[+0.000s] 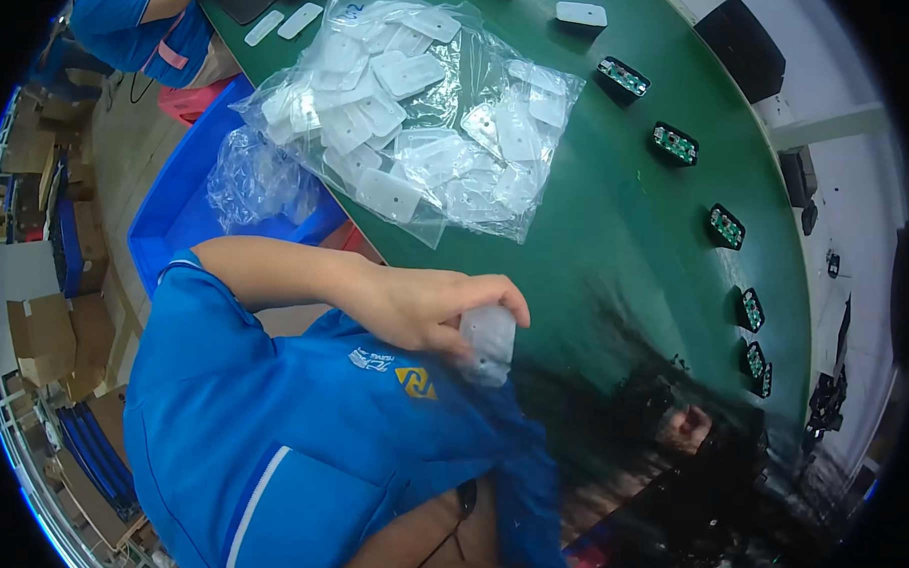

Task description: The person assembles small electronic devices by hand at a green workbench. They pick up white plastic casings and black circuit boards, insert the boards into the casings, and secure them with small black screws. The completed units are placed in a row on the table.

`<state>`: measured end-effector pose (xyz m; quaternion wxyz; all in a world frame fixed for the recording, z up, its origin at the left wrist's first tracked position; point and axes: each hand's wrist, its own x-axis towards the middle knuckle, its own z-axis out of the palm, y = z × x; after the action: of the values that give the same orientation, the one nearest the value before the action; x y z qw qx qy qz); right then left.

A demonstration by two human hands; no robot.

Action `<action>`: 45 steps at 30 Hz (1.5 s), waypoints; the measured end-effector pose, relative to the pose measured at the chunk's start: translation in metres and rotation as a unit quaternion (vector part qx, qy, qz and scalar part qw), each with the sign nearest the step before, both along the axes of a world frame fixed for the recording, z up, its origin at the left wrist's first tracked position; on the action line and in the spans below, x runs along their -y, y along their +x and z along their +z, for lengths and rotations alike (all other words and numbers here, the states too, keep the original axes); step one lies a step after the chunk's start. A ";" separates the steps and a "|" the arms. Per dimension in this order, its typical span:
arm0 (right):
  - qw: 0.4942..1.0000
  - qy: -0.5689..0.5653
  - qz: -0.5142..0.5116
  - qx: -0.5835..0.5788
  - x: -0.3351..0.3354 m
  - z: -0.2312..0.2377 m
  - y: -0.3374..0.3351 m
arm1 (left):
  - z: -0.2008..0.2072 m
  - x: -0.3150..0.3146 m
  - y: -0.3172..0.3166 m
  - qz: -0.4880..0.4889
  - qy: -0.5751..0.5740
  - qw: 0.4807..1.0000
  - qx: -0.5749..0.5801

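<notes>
My left hand point(414, 305) is bent in front of my blue shirt. Its thumb and fingers are closed on a translucent white plastic cover point(487, 345), a rounded rectangle with small holes. Dark hair hangs across the lower right and hides most of my right hand point(686, 428). Only a few fingertips show there, so what it holds or touches cannot be made out. Beyond my left hand, a clear plastic bag point(451, 89) full of similar white covers lies on the green table point(617, 210).
Several black housings with green circuit boards point(676, 144) stand in a curved row along the table's right side. A housing topped with a white cover point(581, 16) is at the far end. Left are a blue bin point(171, 224) holding crumpled clear plastic, and another person's blue sleeve point(109, 7).
</notes>
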<state>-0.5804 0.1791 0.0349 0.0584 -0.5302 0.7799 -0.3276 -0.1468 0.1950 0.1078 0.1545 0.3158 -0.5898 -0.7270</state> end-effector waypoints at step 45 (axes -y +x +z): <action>0.918 -0.131 0.344 0.146 0.005 0.034 0.172 | -0.043 0.028 -0.090 0.304 0.017 0.947 -0.106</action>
<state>-0.4085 0.1746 0.0688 0.2112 -0.7151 0.4820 -0.4601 -0.2366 0.1668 0.0644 0.4244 0.4037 -0.4334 -0.6849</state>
